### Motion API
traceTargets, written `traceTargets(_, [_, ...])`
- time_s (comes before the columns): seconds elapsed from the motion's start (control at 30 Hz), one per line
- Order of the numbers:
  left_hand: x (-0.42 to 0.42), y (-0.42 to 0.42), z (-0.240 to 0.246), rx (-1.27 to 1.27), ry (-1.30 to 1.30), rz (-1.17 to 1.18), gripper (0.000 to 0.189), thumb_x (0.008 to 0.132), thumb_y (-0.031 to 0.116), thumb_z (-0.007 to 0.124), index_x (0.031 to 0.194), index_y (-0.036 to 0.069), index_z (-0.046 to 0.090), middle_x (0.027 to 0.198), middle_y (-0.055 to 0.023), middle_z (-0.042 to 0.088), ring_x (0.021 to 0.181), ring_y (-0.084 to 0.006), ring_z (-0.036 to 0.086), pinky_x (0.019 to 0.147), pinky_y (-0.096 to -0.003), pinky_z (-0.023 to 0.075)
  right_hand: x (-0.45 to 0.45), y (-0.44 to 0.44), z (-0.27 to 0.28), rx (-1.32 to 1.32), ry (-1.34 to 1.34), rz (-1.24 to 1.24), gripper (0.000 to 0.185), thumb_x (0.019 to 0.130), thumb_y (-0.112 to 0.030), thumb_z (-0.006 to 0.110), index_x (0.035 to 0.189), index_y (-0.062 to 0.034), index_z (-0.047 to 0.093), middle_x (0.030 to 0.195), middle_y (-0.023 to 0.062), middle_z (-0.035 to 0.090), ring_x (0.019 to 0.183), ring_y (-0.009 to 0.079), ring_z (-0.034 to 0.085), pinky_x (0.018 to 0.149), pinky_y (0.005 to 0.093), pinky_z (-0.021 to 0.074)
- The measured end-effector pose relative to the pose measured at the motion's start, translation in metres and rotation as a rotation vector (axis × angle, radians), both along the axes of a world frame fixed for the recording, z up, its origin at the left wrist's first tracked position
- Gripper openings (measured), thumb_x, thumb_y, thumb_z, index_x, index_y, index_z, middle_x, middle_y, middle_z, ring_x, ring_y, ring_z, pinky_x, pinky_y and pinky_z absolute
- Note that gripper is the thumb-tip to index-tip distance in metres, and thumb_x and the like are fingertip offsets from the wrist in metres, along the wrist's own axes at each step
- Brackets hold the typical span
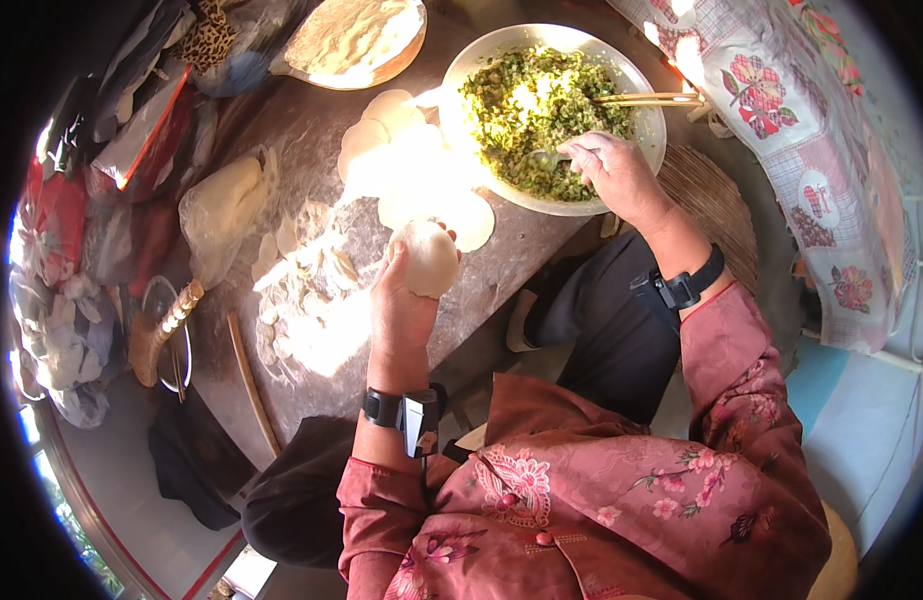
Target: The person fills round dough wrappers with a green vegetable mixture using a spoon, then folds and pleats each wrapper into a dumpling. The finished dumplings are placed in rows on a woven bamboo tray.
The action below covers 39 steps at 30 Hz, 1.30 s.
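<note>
A round dough wrapper [426, 259] lies across the palm and fingers of my left hand [406, 300], above the near side of the table. My right hand [607, 169] grips a metal spoon [545, 157], whose bowl rests in chopped green filling [551, 105]. That filling sits in a wide white bowl [654, 154]. A pair of wooden chopsticks [649, 98] leans over the bowl's right rim. Several flat wrappers [392, 112] overlap on the table beyond my left hand, partly washed out by sunlight.
Small floured dough pieces [311, 255] are spread over the wooden table [296, 161]. A thin rolling pin [253, 384] lies at left, near a plastic bag of dough [225, 202]. Flour fills a basin [352, 37] at the back. A round woven mat [709, 210] is at right.
</note>
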<state>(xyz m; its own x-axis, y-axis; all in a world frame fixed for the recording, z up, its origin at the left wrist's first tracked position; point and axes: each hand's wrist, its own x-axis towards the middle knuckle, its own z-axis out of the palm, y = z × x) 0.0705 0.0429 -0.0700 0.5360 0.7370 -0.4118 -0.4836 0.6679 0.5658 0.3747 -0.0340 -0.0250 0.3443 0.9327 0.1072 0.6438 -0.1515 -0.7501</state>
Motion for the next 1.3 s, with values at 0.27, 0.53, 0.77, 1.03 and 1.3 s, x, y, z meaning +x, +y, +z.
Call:
traceTargets(0.27, [0.014, 0.002, 0.013, 0.020, 0.047, -0.039, 0.049, 0.108, 0.032, 0.043, 0.145, -0.001, 0.044, 0.137, -0.0218, 0.056, 0.128, -0.0365, 0.056, 0.105, -0.0518, 0.0472, 0.010, -0.023, -0.001, -0.050, 0.284, -0.008, 0.027, 0.105, -0.019, 0.052, 0.107, -0.0008, 0.072, 0.079, 0.0038, 0.067, 0.065, 0.0093, 0.059, 0.064, 0.0258, 0.0511])
traceTargets(0.53, [0.042, 0.012, 0.020, 0.007, -0.055, -0.066, 0.051, 0.109, 0.036, 0.038, 0.143, -0.002, 0.045, 0.138, -0.0227, 0.055, 0.127, -0.0380, 0.056, 0.107, -0.0540, 0.0460, 0.038, -0.032, -0.019, -0.101, 0.719, -0.244, 0.037, 0.106, -0.032, 0.051, 0.112, -0.0002, 0.068, 0.083, 0.0021, 0.067, 0.069, 0.0097, 0.062, 0.067, 0.0237, 0.0502])
traceTargets(0.77, [0.104, 0.024, 0.024, 0.000, -0.030, -0.086, 0.061, 0.109, 0.045, 0.031, 0.142, -0.005, 0.043, 0.139, -0.0235, 0.053, 0.128, -0.0399, 0.055, 0.110, -0.0531, 0.0449, 0.035, -0.030, 0.014, 0.132, 0.880, -0.305, 0.037, 0.107, -0.028, 0.052, 0.116, 0.0056, 0.065, 0.086, 0.0076, 0.067, 0.073, 0.0148, 0.064, 0.072, 0.0276, 0.0534])
traceTargets(1.03, [0.147, 0.018, 0.034, -0.027, -0.215, -0.110, 0.066, 0.109, 0.050, 0.018, 0.142, -0.001, 0.043, 0.136, -0.0190, 0.054, 0.127, -0.0314, 0.054, 0.111, -0.0474, 0.0427, -0.031, -0.045, 0.045, 0.458, -0.196, 0.142, 0.025, 0.094, -0.004, 0.066, 0.119, -0.0033, 0.068, 0.099, 0.0105, 0.068, 0.083, 0.0221, 0.067, 0.077, 0.0331, 0.0563])
traceTargets(1.3, [0.135, 0.011, 0.034, -0.059, -0.272, -0.119, 0.067, 0.109, 0.055, 0.023, 0.147, 0.003, 0.040, 0.142, -0.0154, 0.053, 0.128, -0.0294, 0.055, 0.108, -0.0485, 0.0472, -0.036, -0.058, 0.050, 0.462, 0.123, -0.017, 0.019, 0.103, -0.006, 0.056, 0.116, -0.0004, 0.068, 0.098, 0.0121, 0.070, 0.083, 0.0190, 0.069, 0.075, 0.0300, 0.0561])
